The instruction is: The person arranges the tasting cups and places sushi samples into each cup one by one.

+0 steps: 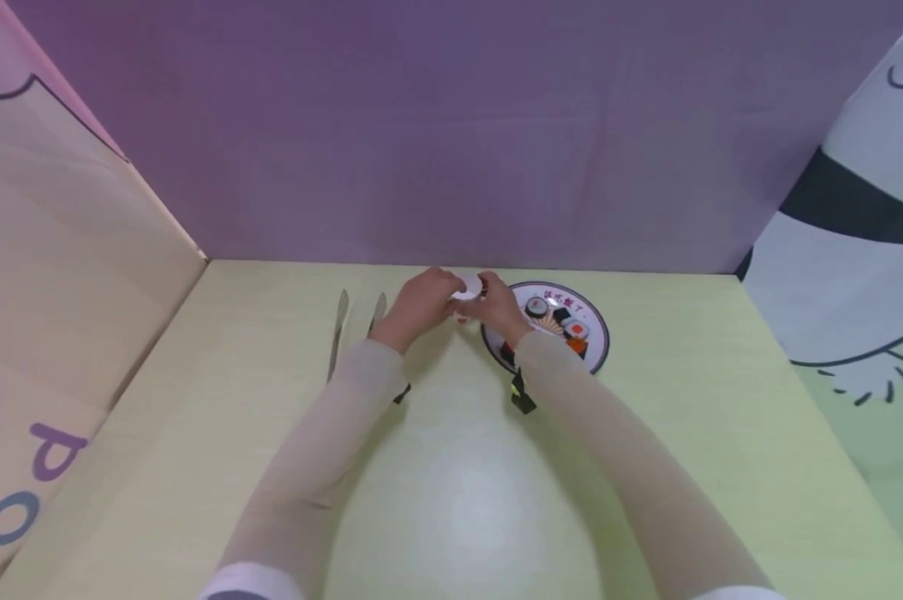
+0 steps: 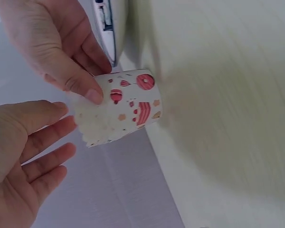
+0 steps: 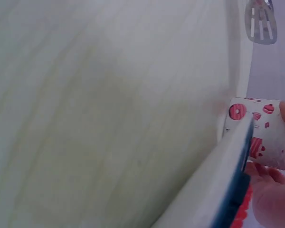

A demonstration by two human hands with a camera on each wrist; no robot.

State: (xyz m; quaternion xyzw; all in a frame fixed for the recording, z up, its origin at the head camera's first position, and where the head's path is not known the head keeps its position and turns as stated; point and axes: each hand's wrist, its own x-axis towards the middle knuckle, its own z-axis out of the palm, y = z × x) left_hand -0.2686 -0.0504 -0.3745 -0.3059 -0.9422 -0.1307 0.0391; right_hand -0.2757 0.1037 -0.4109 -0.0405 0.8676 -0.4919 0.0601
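A white paper baking cup (image 2: 126, 102), printed with red sweets, has a wavy rim and lies tilted on its side in the left wrist view. My right hand (image 2: 61, 47) grips it, thumb on the printed wall and the other fingers mostly hidden. My left hand (image 2: 19, 156) is beside the rim with loosely extended fingers; whether its fingertips touch the paper I cannot tell. In the head view, the left hand (image 1: 419, 308) and right hand (image 1: 500, 308) meet around the cup (image 1: 468, 287) near the table's back edge.
A round dark-rimmed plate (image 1: 597, 321) with sushi pictures stands just right of the hands, partly behind the right sleeve. Left of the hands lie two long utensils, one (image 1: 338, 333) beside the other (image 1: 379, 309). A slotted head (image 3: 261, 23) shows in the right wrist view. The purple wall (image 1: 459, 167) closes the back.
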